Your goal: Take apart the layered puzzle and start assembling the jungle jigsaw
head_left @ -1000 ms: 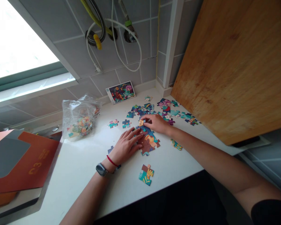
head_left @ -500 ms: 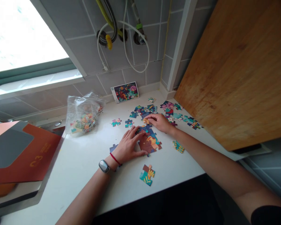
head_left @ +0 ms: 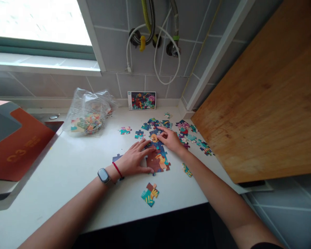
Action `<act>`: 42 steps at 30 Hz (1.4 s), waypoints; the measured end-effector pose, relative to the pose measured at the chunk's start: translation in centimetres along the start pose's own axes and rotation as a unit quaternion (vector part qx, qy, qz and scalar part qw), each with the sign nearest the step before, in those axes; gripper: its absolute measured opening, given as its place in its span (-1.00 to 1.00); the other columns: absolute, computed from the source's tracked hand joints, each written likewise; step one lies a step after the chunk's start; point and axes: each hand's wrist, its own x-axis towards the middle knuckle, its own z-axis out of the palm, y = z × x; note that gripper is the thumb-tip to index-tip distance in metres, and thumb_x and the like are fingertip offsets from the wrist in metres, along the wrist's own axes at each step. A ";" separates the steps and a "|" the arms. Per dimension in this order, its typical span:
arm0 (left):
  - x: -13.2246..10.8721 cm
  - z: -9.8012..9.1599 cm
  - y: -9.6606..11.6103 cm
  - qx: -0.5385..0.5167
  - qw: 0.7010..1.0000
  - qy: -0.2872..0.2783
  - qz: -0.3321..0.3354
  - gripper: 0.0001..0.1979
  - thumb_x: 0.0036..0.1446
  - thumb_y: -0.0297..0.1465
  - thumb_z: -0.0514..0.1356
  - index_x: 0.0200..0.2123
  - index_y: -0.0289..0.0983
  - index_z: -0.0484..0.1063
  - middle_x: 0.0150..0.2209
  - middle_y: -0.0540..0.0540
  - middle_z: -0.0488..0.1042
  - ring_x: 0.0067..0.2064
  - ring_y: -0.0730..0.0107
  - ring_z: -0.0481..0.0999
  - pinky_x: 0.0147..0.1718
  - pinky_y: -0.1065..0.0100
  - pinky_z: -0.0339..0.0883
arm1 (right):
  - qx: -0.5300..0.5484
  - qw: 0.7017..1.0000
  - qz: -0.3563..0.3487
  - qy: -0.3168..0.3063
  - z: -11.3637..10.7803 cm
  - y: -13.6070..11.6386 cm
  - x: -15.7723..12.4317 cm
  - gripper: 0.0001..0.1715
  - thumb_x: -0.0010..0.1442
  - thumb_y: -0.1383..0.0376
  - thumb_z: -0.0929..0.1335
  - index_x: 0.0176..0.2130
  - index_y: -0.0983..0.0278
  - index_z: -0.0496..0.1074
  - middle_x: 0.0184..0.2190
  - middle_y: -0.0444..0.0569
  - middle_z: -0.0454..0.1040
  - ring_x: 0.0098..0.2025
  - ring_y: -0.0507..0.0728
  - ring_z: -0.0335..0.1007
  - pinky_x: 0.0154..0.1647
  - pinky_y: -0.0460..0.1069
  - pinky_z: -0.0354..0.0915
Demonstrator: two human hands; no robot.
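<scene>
My left hand [head_left: 136, 158] lies palm down with its fingers spread, along the left side of a joined patch of jigsaw puzzle [head_left: 155, 162]. Its fingertips rest at the patch's upper left, and the thumb is by its lower left corner. At the top of the patch, my right hand [head_left: 171, 139] grips the right edge of a dark blue puzzle piece [head_left: 154, 137] with an orange-yellow shape, between thumb and fingers. Whether this piece is locked in, I cannot tell. Another blue piece [head_left: 117, 157] is partly covered by my left hand. A teal and brown piece [head_left: 150, 194] lies nearer me.
Loose pieces lie behind and to the right, with one green-yellow piece [head_left: 187, 169] under my right forearm. A picture card [head_left: 142, 101] leans on the wall. A plastic bag of pieces [head_left: 89, 119] stands left. A wooden panel [head_left: 259, 103] bounds the right side.
The view has turned, shifting the counter in the picture. My right hand's fingers have parted slightly, showing more of the orange-yellow piece. My left hand stays flat by the patch.
</scene>
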 end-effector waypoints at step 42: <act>0.2 -2.2 -1.6 -0.085 0.990 0.115 0.000 -0.46 0.53 -0.16 -0.20 0.02 -0.25 0.53 0.00 -0.20 0.60 0.06 0.16 0.55 0.13 0.08 0.38 | -0.281 0.936 -0.139 -0.160 -0.2 -1.5 -1.8 -0.53 0.45 0.20 0.27 0.26 0.21 0.47 0.36 0.13 0.35 0.44 0.28 0.18 0.47 0.28 0.08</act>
